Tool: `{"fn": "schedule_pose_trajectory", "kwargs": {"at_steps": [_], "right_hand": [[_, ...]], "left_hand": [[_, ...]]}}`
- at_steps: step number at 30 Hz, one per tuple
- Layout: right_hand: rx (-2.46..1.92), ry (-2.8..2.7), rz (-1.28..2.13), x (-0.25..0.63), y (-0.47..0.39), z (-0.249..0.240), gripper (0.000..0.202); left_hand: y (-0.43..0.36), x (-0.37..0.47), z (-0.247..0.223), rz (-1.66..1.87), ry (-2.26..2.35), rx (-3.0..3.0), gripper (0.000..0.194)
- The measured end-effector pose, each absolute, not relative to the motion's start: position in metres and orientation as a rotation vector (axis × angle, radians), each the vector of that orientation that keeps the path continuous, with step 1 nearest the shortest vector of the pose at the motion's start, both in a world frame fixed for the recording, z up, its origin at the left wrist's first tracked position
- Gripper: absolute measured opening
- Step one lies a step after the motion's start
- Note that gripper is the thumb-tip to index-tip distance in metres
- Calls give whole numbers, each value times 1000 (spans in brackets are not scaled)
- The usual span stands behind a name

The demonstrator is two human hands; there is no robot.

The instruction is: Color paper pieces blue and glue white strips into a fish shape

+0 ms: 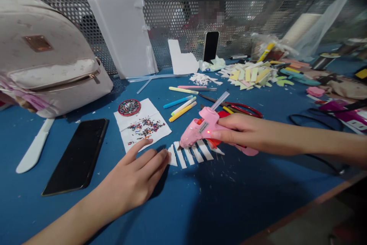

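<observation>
My right hand (pixel 233 128) is wrapped round a pink hot glue gun (pixel 195 132), its small light glowing orange and a clear glue stick (pixel 220 101) poking out of the back. The gun's nozzle points down at a row of white strips (pixel 189 156) lying side by side on the table. At the left end of that row, my left hand (pixel 140 174) has its thumb and fingers pinched on the end white piece (pixel 172 156), with the index finger raised. Just beyond it is a white paper sheet (pixel 149 111) with colourful bits and a small red-rimmed dish (pixel 129 107).
A black phone (pixel 76 155) and white knife (pixel 34 147) lie left, before a white backpack (pixel 54 57). Several markers (pixel 182 108) and red-handled scissors (pixel 246 109) lie beyond the gun. A pile of pale strips (pixel 249 73), an upright phone (pixel 211 46) and a black cable (pixel 314 122) are farther off.
</observation>
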State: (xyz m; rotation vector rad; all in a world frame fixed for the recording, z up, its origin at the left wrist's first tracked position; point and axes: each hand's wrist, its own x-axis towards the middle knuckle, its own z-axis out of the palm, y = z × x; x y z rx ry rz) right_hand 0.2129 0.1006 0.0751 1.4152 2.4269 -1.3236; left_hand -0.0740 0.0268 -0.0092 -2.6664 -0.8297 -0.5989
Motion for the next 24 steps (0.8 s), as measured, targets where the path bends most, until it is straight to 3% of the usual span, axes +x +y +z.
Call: {"fn": "schedule_pose_trajectory", "kwargs": {"at_steps": [24], "right_hand": [[1505,2358,-1377,228,90,93,59]], "left_hand": [[26,-78,-11,-546,-785,-2641,30]]}}
